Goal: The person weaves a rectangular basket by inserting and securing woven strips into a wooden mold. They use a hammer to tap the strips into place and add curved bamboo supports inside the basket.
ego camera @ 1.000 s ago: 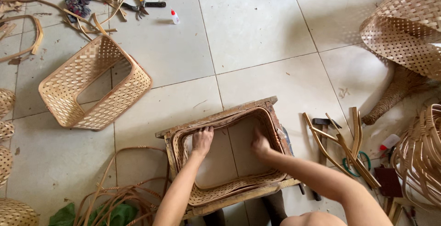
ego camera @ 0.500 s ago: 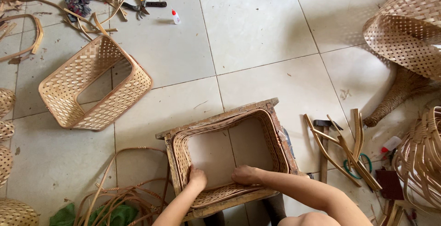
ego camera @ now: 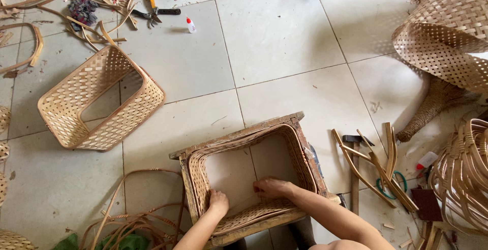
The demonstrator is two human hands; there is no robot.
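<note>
A rectangular woven bamboo basket wall [ego camera: 304, 153] sits inside a worn wooden box frame [ego camera: 239, 136] on the tiled floor in front of me. It has no bottom, so the tile shows through. My left hand [ego camera: 218, 202] presses on the weave at the near left inner corner. My right hand [ego camera: 272, 187] lies flat on the near inner wall, fingers pointing left. Both forearms reach in from the bottom edge.
A second bottomless woven basket [ego camera: 96, 102] lies at the left. Pliers [ego camera: 152, 12], a small glue bottle [ego camera: 190, 25] and bamboo strips lie at the top left. A hammer [ego camera: 355, 164] and bent bamboo pieces [ego camera: 378, 166] lie right of the frame. Woven sheets [ego camera: 447, 31] fill the right side.
Both hands have moved from the far inner side of the basket down to its near inner wall. The basket and frame now sit slightly farther left in view.
</note>
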